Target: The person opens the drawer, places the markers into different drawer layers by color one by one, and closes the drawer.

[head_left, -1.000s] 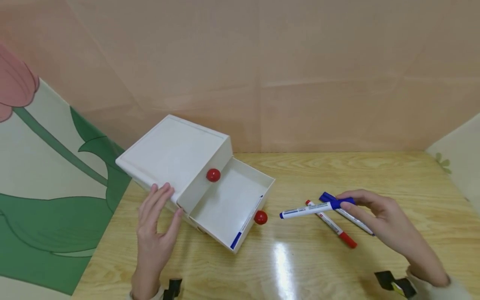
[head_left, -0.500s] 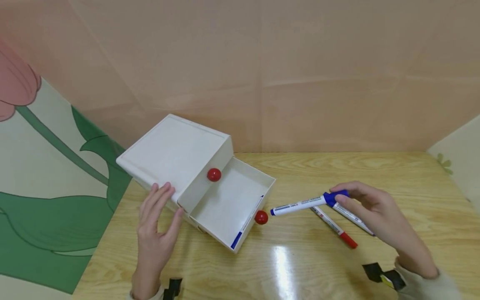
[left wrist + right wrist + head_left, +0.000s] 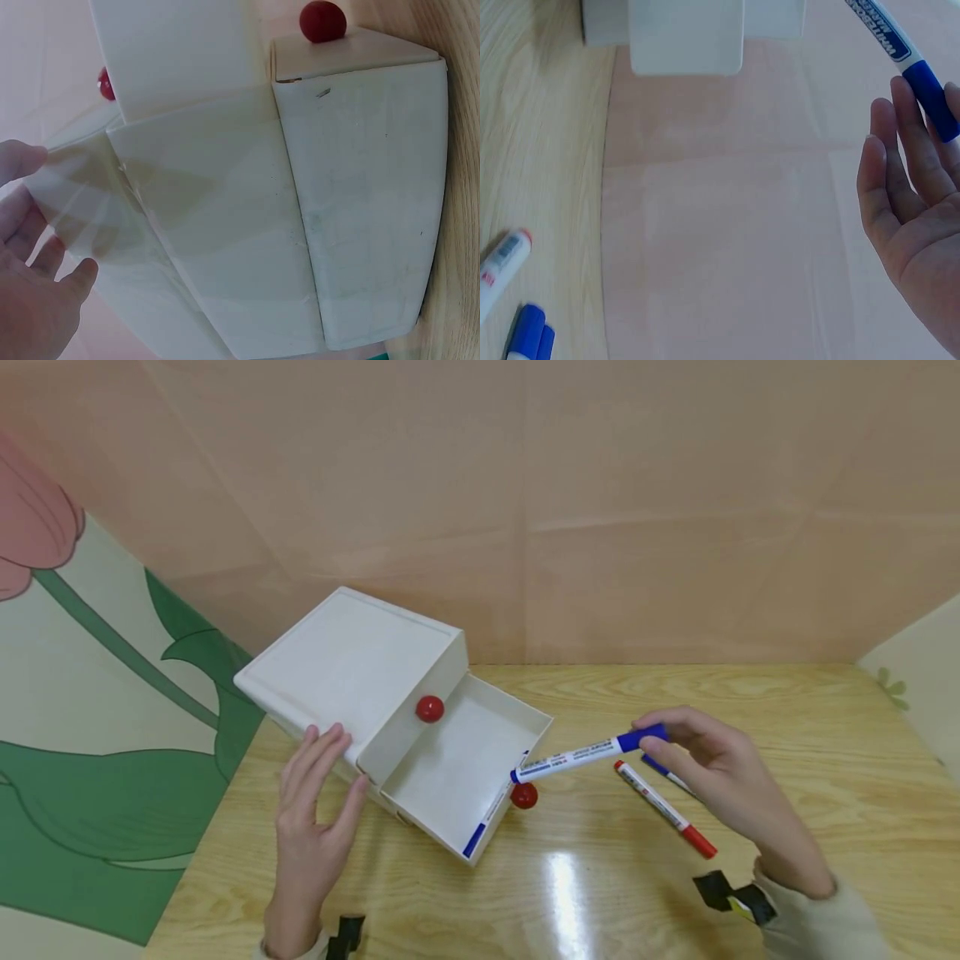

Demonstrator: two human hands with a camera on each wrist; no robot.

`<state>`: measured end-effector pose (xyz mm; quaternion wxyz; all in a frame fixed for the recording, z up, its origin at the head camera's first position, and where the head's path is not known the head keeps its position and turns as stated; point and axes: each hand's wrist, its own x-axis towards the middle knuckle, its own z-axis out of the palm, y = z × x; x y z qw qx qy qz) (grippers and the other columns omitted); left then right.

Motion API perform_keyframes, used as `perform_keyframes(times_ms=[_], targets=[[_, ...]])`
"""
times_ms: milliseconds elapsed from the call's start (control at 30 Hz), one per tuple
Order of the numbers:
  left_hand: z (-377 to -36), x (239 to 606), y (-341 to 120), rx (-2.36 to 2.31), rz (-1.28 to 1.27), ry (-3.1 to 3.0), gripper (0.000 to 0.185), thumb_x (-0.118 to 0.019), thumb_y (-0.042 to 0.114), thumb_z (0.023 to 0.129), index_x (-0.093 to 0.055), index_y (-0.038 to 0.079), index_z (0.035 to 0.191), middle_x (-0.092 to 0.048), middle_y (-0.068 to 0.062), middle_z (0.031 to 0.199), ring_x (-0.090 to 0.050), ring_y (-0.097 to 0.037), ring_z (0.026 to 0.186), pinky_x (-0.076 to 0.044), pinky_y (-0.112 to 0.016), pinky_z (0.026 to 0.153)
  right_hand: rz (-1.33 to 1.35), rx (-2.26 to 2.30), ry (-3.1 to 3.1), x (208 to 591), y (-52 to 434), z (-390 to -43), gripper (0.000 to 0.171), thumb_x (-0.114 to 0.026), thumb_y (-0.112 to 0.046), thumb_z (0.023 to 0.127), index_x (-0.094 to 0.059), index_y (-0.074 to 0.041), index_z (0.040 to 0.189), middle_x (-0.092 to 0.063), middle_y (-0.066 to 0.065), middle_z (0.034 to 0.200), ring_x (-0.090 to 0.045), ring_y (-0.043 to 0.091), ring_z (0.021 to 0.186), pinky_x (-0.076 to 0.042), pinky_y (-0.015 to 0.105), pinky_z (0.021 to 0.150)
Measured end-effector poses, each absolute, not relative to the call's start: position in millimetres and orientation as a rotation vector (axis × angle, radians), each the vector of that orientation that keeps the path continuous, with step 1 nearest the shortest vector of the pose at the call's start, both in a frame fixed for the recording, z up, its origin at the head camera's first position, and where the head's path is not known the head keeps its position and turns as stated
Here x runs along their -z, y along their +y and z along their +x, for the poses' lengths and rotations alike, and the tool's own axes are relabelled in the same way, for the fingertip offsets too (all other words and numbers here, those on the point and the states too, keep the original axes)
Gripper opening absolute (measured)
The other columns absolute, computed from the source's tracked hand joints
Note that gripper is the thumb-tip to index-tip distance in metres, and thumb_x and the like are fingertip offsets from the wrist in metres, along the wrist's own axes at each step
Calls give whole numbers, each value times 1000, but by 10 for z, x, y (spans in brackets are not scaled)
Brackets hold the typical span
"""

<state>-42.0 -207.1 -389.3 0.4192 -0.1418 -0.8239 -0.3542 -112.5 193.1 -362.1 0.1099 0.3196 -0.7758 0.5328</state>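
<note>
Fingertips of the right hand (image 3: pixel 712 760) pinch a blue-capped marker (image 3: pixel 581 754) by its cap end. Its white barrel, printed with small lettering, slants down to the left, and the far tip hangs at the front wall of the open drawer (image 3: pixel 457 768), just above the red knob (image 3: pixel 523 795) there. In the right wrist view the blue cap (image 3: pixel 930 97) lies across the fingers (image 3: pixel 907 150) and the barrel runs out of frame at the top.

The left hand (image 3: pixel 311 814) rests with straight fingers against the near side of the white drawer box (image 3: pixel 352 668), holding nothing. A second red knob (image 3: pixel 429 708) sits on the upper drawer front.

On the wooden table (image 3: pixel 600 877) a red-capped marker (image 3: pixel 663 808) lies near the right hand; another blue marker (image 3: pixel 663 771) beside it is mostly hidden behind the hand. Inside the drawer, a blue-ended marker (image 3: pixel 480 827) against the front wall is only partly visible.
</note>
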Motion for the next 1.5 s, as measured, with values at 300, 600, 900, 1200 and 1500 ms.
perform_keyframes(times_ms=[300,600,900,1200,1500], targets=[[-415,3885,-2058,892,-353,-2069,53,-72,-8,77,-63,-1,129,-60,-20,137,-41,-29,143,-29,-30,125,958,-1744,-2148,3583,1691,-1197,25,-57,16,89,-66,5,109,-72,-3,98,-67,6,88,-57,13,79],[-428,3888,-2040,894,-371,-2053,41,-69,6,88,-63,-2,128,-60,-21,136,-41,-31,143,-29,-33,125,1021,-1686,-2166,3586,1557,-1261,26,-59,16,88,-66,4,110,-72,-7,99,-67,4,90,-56,13,76],[-436,3891,-2016,893,-373,-2052,44,-69,2,85,-63,-2,128,-60,-21,136,-41,-32,143,-29,-34,125,942,-1588,-2365,3599,1439,-1284,21,-63,0,94,-67,-7,113,-74,-6,99,-68,9,89,-56,16,74],[-437,3884,-2007,891,-371,-2056,46,-69,-1,84,-63,-2,129,-60,-21,136,-41,-31,143,-29,-34,125,984,-1575,-2431,3651,1311,-1333,20,-63,-4,95,-67,-5,115,-73,1,102,-67,5,92,-58,22,71],[-417,3867,-1998,891,-342,-2075,51,-71,-8,78,-63,-1,128,-60,-20,137,-41,-28,144,-29,-32,125,1059,-1581,-2506,3677,1168,-1350,22,-64,-9,96,-66,-5,117,-72,-2,106,-65,7,95,-58,24,81]])
